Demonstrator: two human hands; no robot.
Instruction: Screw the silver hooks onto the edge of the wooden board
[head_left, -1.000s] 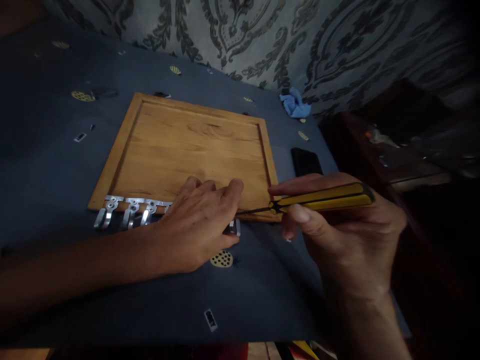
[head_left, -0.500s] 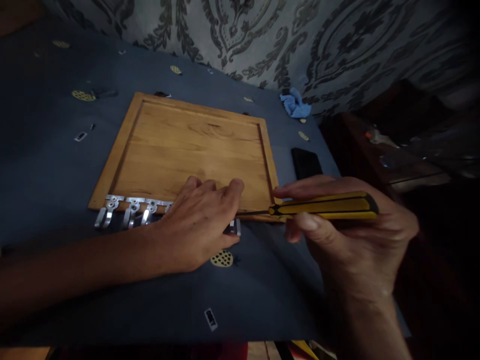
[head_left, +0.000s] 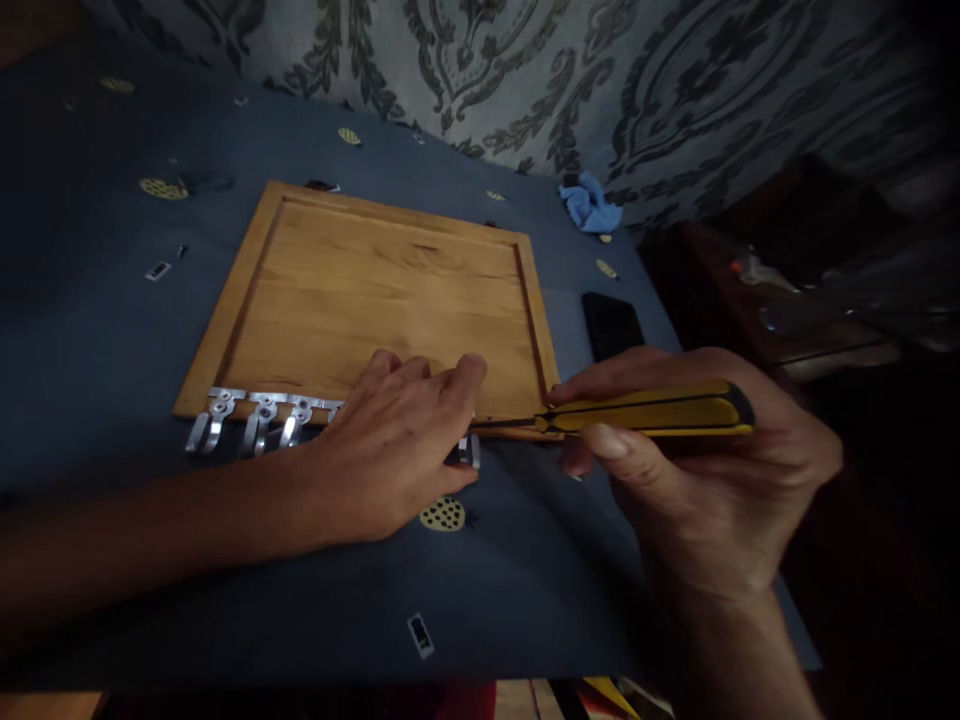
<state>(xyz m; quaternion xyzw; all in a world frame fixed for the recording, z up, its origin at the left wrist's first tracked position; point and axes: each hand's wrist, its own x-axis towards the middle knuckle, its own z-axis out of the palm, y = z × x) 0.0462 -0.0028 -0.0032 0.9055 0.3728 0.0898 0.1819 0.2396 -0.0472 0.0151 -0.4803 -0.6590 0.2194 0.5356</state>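
Observation:
A framed wooden panel lies on the dark cloth. Along its near edge runs a metal hook rail, with several shiny hooks hanging over the edge. My left hand covers the rail's right part, fingers curled onto the wood and thumb by the last hook at the near side. Between thumb and fingers my right hand holds a yellow and black screwdriver, roughly level. Its thin shaft points left along the panel's near edge; the tip is hidden behind my left hand.
A black phone-like object lies right of the panel, with a crumpled blue cloth farther back. A small screw-like piece lies on the tablecloth to the left. The patterned wall bounds the back.
My hands and the screwdriver hold almost the same place. The right fingers have shifted slightly around the handle, and the whole view has moved a little.

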